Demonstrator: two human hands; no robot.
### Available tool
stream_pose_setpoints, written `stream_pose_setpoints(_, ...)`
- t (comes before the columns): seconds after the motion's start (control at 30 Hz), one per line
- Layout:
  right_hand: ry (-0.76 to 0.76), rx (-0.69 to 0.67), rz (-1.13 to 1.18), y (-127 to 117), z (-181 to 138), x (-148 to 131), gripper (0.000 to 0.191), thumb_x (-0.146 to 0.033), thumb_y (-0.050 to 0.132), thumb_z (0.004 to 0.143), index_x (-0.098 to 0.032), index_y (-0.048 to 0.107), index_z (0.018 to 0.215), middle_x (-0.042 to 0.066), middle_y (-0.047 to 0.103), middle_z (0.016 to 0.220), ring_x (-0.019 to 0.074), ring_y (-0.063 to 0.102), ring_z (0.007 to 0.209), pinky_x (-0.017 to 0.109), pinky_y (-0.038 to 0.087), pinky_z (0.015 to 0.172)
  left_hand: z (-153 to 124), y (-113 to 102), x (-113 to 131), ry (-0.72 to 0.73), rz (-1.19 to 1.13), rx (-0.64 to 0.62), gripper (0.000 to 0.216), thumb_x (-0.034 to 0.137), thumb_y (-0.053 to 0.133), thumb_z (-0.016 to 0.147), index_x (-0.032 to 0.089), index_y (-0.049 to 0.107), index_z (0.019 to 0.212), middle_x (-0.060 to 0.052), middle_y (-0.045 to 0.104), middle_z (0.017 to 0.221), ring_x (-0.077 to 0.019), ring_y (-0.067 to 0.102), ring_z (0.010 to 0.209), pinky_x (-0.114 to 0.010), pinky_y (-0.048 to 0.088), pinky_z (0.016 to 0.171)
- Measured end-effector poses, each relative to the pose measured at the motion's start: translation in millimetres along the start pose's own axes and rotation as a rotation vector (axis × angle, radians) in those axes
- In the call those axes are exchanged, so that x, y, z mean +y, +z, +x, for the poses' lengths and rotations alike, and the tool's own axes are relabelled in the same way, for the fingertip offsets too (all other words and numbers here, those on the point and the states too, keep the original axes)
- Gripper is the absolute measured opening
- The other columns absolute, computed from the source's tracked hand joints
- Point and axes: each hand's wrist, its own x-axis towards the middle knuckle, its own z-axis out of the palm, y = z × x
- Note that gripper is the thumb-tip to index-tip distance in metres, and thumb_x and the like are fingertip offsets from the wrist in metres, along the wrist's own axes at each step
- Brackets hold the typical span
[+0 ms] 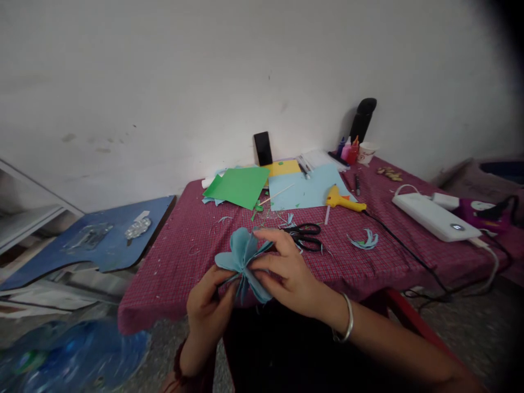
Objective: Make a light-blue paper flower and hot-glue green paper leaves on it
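A light blue paper flower (pixel 239 252) with several rounded petals is held just in front of the table's near edge. My left hand (pixel 208 303) pinches it low on the left side, thumb and fingers closed around its base. On the right, my right hand (pixel 289 273) has its fingertips on the petals, with thumb and index finger gripping one. Just behind the flower lie black-handled scissors (pixel 308 237), their blades partly hidden. A yellow glue gun (pixel 344 200) rests to the right with a glue stick near its nozzle.
The table (pixel 172 262) has a red checked cloth. Green paper (pixel 239 185), light blue paper (pixel 303 188) and a leaning phone (pixel 262 148) are at the back. Blue scraps (pixel 366 240), a white power strip (pixel 434 215) and cables lie right. A blue board (pixel 118 240) stands left.
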Motion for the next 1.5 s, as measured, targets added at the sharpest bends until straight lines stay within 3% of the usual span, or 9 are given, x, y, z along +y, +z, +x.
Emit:
stream_pose_setpoints(0.17, -0.02, 0.013, -0.005, 7, -6, -1, 0.021, -0.01, 0.056, 0.088, -0.021, 0.07, 0.1, 0.011, 0.042, 0.146, 0.0263, 0.04, 0.136, 0.05, 0.033, 0.11, 6, 5, 8, 0.041, 0.008, 0.027, 0.015, 0.007, 0.065, 0.082, 0.021, 0.067, 0.086, 0.001, 0.069, 0.08, -0.0115, 0.066, 0.073, -0.021, 0.052, 0.066)
stream_pose_setpoints(0.43, -0.105, 0.092, 0.065, 14, -8, -3, 0.021, -0.008, 0.052, 0.089, -0.021, 0.066, 0.097, 0.01, 0.054, 0.138, 0.0237, 0.044, 0.135, 0.05, 0.036, 0.111, 6, 2, 11, 0.096, -0.052, -0.095, 0.018, 0.005, 0.059, 0.085, 0.02, 0.065, 0.092, -0.003, 0.07, 0.088, -0.0146, 0.068, 0.082, -0.026, 0.053, 0.073)
stream_pose_setpoints(0.63, -0.052, 0.02, 0.017, 7, -15, 0, 0.016, -0.009, 0.054, 0.088, -0.022, 0.062, 0.093, 0.01, 0.05, 0.141, 0.0256, 0.043, 0.134, 0.052, 0.036, 0.11, 12, 0, 8, 0.142, -0.01, -0.178, 0.012, 0.009, 0.057, 0.087, 0.019, 0.064, 0.09, -0.004, 0.069, 0.084, -0.0143, 0.067, 0.077, -0.024, 0.053, 0.067)
stream_pose_setpoints(0.7, -0.014, 0.081, 0.01, 4, -17, 1, 0.015, -0.009, 0.057, 0.086, -0.022, 0.058, 0.093, 0.01, 0.053, 0.136, 0.0266, 0.048, 0.13, 0.052, 0.04, 0.105, 12, -2, 7, 0.158, 0.041, -0.162, 0.014, 0.008, 0.056, 0.087, 0.019, 0.064, 0.09, -0.004, 0.069, 0.082, -0.0142, 0.067, 0.076, -0.024, 0.053, 0.066)
stream_pose_setpoints(0.83, 0.037, 0.182, 0.021, -1, -16, 0, 0.025, -0.011, 0.062, 0.085, -0.025, 0.053, 0.103, 0.006, 0.064, 0.106, 0.0223, 0.061, 0.1, 0.044, 0.05, 0.087, 9, -6, 6, 0.181, 0.104, -0.113, 0.016, 0.006, 0.058, 0.085, 0.019, 0.064, 0.091, -0.003, 0.068, 0.083, -0.0141, 0.066, 0.077, -0.024, 0.053, 0.067)
stream_pose_setpoints(1.13, 0.126, 0.053, -0.199, -10, -13, -5, 0.01, -0.016, 0.063, 0.086, -0.022, 0.064, 0.094, 0.007, 0.056, 0.106, 0.023, 0.052, 0.099, 0.039, 0.043, 0.081, 6, -2, 10, 0.291, 0.188, -0.07, 0.018, 0.003, 0.063, 0.081, 0.018, 0.064, 0.092, -0.004, 0.068, 0.081, -0.0139, 0.066, 0.075, -0.024, 0.054, 0.067)
stream_pose_setpoints(1.2, 0.105, 0.028, -0.241, -11, -14, -7, 0.006, -0.017, 0.061, 0.088, -0.021, 0.066, 0.09, 0.005, 0.058, 0.098, 0.0218, 0.052, 0.092, 0.038, 0.04, 0.077, 7, -1, 12, 0.296, 0.202, -0.069, 0.018, 0.003, 0.064, 0.081, 0.018, 0.064, 0.091, -0.003, 0.068, 0.08, -0.0139, 0.066, 0.074, -0.024, 0.055, 0.067)
stream_pose_setpoints(1.4, 0.05, -0.203, -0.213, -9, -13, -11, 0.014, -0.024, 0.055, 0.095, -0.017, 0.065, 0.087, 0.002, 0.061, 0.077, 0.0174, 0.052, 0.072, 0.032, 0.037, 0.067, 6, 0, 14, 0.319, 0.145, -0.11, 0.017, 0.003, 0.064, 0.081, 0.019, 0.064, 0.089, -0.003, 0.068, 0.079, -0.0145, 0.065, 0.074, -0.026, 0.055, 0.069)
stream_pose_setpoints(1.5, 0.036, -0.223, -0.135, -6, -13, -10, 0.02, -0.022, 0.049, 0.098, -0.018, 0.065, 0.085, 0.001, 0.061, 0.073, 0.0152, 0.052, 0.067, 0.029, 0.037, 0.062, 6, 0, 14, 0.33, 0.117, -0.129, 0.018, 0.003, 0.063, 0.08, 0.019, 0.064, 0.088, -0.003, 0.068, 0.079, -0.0148, 0.065, 0.074, -0.027, 0.056, 0.069)
